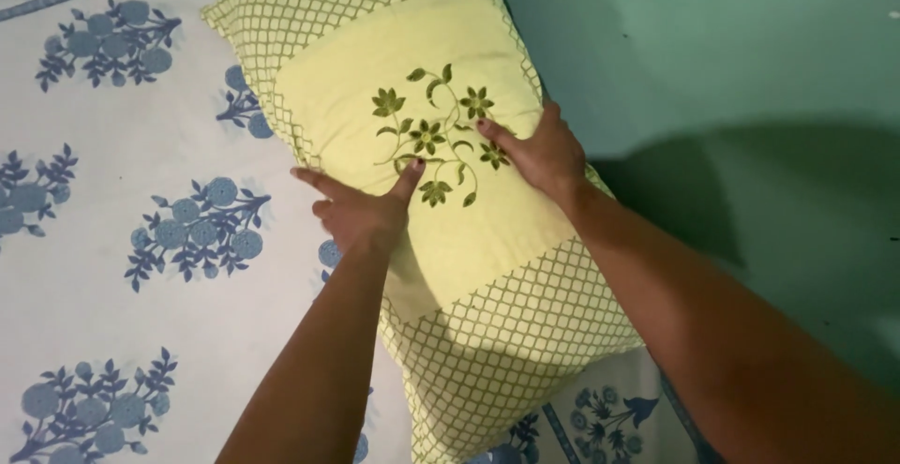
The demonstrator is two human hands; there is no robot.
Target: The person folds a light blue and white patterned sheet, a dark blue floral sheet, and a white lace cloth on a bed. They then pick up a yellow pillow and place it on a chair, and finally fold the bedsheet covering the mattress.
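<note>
- Head view, looking down on a bed covered by a white cotton sheet printed with blue flower clusters.
- Pale yellow fabric pillow lying slantwise along the right edge of the bed, close against a green painted wall.
- Plain yellow middle panel on the pillow, stitched with a dark green embroidered flower sprig; both ends in a green lattice print on yellow.
- Upper end of the pillow near the top of the view, lower end toward the bottom edge, with a strip of blue-flowered sheet showing below it.
- Left hand at the left edge of the plain panel: thumb laid on the yellow fabric just below the sprig, fingers stretched leftward over the pillow's side where it meets the sheet. Grip released, palm flat, nothing clasped.
- Right hand on the right side of the plain panel, fingertips touching the edge of the embroidery, palm pressed down on the pillow near the wall side. Grip released too, spread flat rather than clenched.
- Both bare forearms reaching in from the bottom of the view, the sprig between the two hands.
- Dark arm shadow across the green wall to the right.
</note>
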